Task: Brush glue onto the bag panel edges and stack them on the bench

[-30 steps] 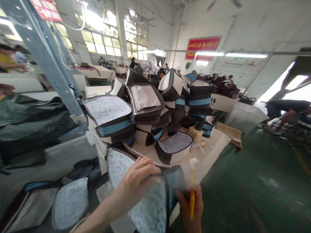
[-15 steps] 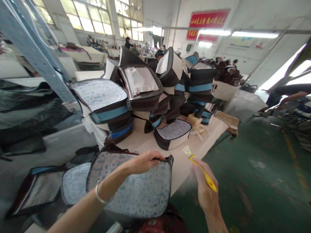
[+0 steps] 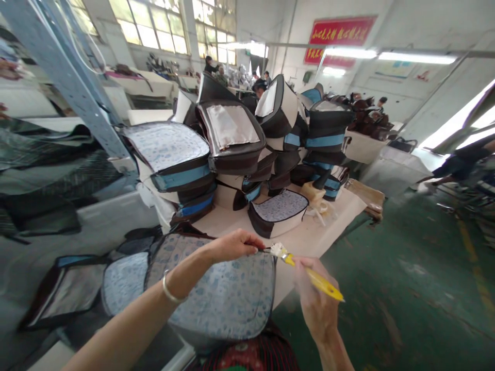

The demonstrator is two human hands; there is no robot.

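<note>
Probably bag lining, blue-speckled, yellow brush at edge

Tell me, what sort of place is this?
Most likely a bag-making factory workshop: black-and-blue fabric bag panels with speckled linings lie piled on a long cream worktable, a yellow-handled brush is held to one panel's edge, and other people work at tables beyond.

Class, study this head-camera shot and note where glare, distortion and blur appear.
In the head view, the windows burn out to white glare; the steel post bows from wide-angle distortion; the left hand and panel stretch near the lower edge; the right hand and brush look slightly soft.
</note>
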